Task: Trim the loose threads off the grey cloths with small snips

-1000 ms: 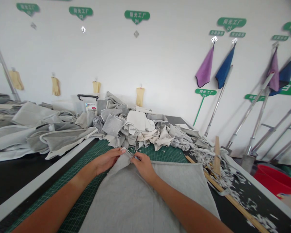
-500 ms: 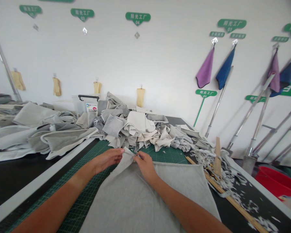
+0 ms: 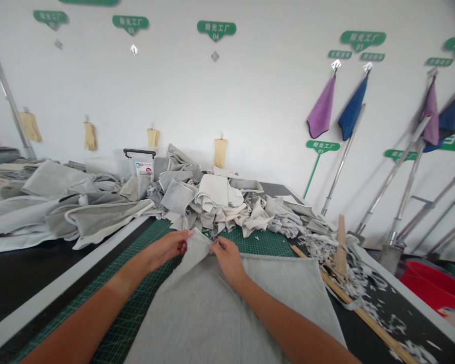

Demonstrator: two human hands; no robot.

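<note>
A large grey fabric piece lies spread in front of me over the green cutting mat. My left hand pinches its far left corner between thumb and fingers and holds it slightly raised. Just right of that corner, my right hand is closed at the fabric's far edge. Its fingers grip a small metal tool, mostly hidden, whose exact kind I cannot make out.
A heap of grey cloths lies beyond the mat, with more grey cloths at left. On the right are a wooden strip, fabric scraps, and yellow-and-black scissors. A red bucket stands past the table edge.
My left hand has shifted slightly left with the fabric corner, and its fingers are curled more. The right hand stays almost in place at the edge.
</note>
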